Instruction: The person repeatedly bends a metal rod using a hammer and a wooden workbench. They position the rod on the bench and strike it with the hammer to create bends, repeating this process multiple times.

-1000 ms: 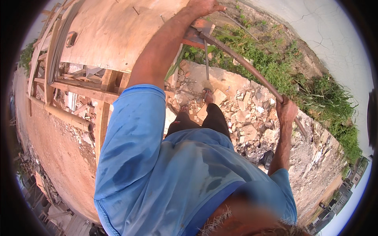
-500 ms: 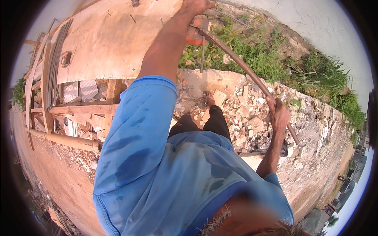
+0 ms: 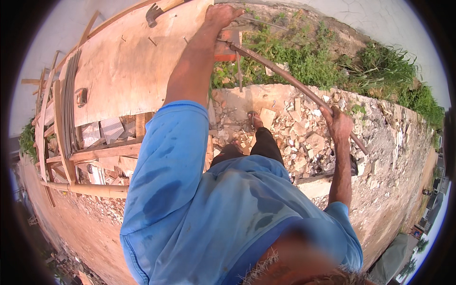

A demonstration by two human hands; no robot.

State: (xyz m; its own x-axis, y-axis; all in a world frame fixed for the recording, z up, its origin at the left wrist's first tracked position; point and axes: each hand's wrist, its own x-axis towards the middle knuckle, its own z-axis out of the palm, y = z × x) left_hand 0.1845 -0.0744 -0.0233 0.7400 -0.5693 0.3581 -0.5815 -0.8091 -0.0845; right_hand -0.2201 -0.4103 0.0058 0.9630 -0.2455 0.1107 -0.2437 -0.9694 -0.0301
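My left hand [image 3: 221,14] reaches far forward and grips the right edge of a large plywood board [image 3: 128,71] laid as a bench top. My right hand [image 3: 337,124] is closed around a long rusty steel rod [image 3: 285,78]. The rod slants from a reddish block [image 3: 224,45] at the board's edge down to the right past my hand. A hammer [image 3: 156,10] lies at the board's far end, with a few loose nails [image 3: 153,41] near it. My blue shirt fills the lower view, and my feet [image 3: 255,118] stand on rubble.
A bundle of thin steel bars [image 3: 70,109] lies along the board's left side over a timber frame [image 3: 104,153]. Broken stone and brick [image 3: 304,137] cover the ground inside a low concrete wall [image 3: 266,92]. Green weeds [image 3: 327,61] grow beyond it.
The view has tilted, so more of the board and the hammer now show. Both hands keep their holds; my right hand sits slightly higher on the rod.
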